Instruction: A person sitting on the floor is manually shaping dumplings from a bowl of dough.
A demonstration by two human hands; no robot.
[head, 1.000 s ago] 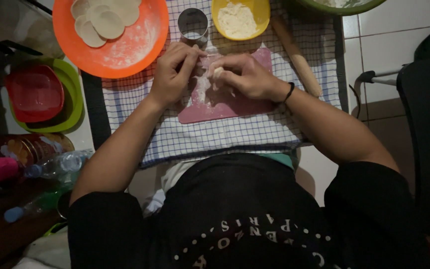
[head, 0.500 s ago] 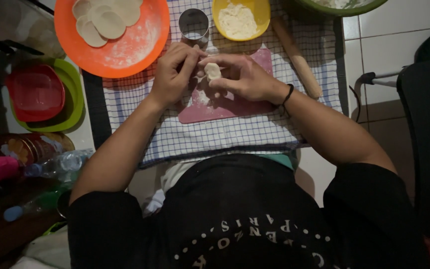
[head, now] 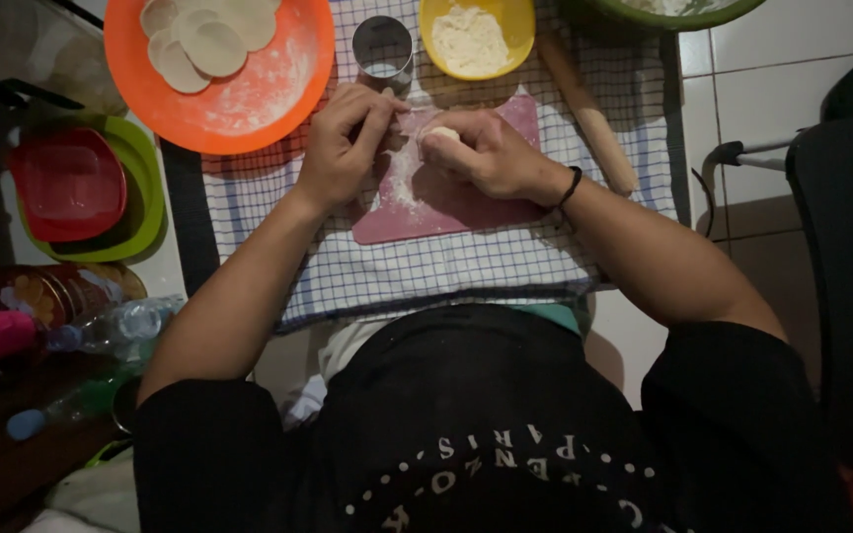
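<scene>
Both hands pinching dough over pink mat.
Left hand [head: 343,148] and right hand [head: 481,153] pinch one small dough piece [head: 439,133] above the pink mat [head: 446,212]; orange plate [head: 278,89] nearby.

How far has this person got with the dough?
Done: cut dough rounds lie stacked on the orange plate. In hand: the left hand and right hand pinch one dough piece over the pink mat. Left: that piece is not yet on the plate.

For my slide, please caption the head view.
Two hands, left and right, pinch dough over a pink mat.
</scene>
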